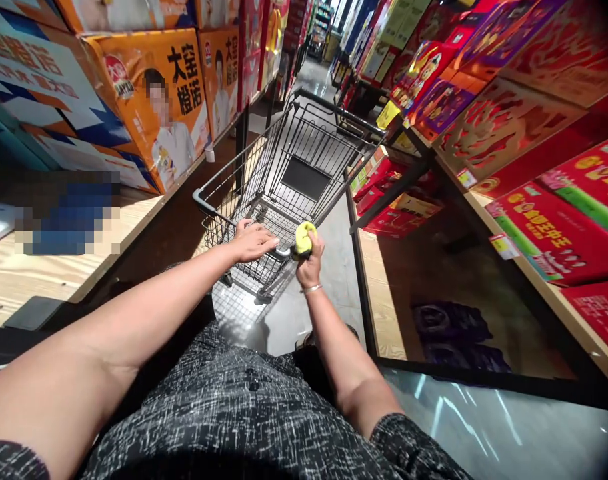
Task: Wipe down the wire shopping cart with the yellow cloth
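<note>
A black wire shopping cart [304, 179] stands in front of me in the aisle, with a grey plastic-edged rim on its near end. My left hand [254, 241] lies over that near rim with its fingers stretched out to the right. Closed around a bunched, bright yellow cloth [305, 239] with a dark underside, my right hand [311, 261] is at the cart's near right corner. Whether the cloth touches the rim, I cannot tell.
Orange cartons [149, 107] are stacked on a wooden shelf along the left. Red gift boxes [559, 227] line the right-hand shelves, with price tags on the edges. Purple packages [451, 323] lie low on the right. The grey floor [329, 273] runs between the shelves.
</note>
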{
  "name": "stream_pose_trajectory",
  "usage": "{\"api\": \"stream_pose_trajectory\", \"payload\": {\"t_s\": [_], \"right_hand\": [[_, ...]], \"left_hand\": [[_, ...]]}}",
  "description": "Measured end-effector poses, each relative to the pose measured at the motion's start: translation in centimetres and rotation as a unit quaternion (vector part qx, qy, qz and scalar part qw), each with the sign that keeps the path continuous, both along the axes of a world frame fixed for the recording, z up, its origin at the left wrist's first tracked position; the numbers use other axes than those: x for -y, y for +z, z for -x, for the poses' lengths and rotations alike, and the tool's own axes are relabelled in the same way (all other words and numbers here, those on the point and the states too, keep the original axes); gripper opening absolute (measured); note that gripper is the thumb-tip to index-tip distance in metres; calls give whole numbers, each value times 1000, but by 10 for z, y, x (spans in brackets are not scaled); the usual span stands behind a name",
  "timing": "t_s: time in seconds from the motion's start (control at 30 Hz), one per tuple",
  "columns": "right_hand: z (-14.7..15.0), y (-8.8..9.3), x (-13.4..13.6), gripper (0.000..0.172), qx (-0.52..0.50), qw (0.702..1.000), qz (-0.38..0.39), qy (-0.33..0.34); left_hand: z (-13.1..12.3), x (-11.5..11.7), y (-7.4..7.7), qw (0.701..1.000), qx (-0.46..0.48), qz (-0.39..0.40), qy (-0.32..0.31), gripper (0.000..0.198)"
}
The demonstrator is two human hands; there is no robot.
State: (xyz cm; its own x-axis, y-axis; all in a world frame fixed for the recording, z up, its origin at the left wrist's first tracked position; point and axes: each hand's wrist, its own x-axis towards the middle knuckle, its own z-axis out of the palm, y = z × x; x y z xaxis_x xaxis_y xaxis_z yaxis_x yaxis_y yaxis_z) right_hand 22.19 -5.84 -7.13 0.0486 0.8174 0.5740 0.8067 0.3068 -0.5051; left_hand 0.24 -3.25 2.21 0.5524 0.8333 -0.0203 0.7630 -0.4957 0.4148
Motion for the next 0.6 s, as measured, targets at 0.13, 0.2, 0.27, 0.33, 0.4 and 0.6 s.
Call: {"api": "stream_pose_trajectory", "payload": {"t_s": [0.13, 0.2, 0.27, 0.33, 0.4, 0.6], "right_hand": [[43, -71, 59, 56, 16, 997, 71, 3], [51, -99, 76, 49, 41, 990, 117, 61], [52, -116, 84, 41, 68, 980, 150, 109], [49, -117, 84, 37, 82, 975, 159, 132], [46, -102, 77, 38, 82, 975, 152, 139], [29, 2, 22, 47, 3, 1000, 27, 9]], "left_hand": [[9, -11, -5, 1000, 10, 9, -3, 53], [15, -15, -6, 1000, 20, 10, -4, 53], [21, -18, -7, 999, 33, 9, -6, 53], [26, -21, -8, 999, 45, 9, -8, 53], [31, -24, -10, 998, 56, 8, -5, 51], [38, -29, -15, 998, 63, 1, 3, 50]]}}
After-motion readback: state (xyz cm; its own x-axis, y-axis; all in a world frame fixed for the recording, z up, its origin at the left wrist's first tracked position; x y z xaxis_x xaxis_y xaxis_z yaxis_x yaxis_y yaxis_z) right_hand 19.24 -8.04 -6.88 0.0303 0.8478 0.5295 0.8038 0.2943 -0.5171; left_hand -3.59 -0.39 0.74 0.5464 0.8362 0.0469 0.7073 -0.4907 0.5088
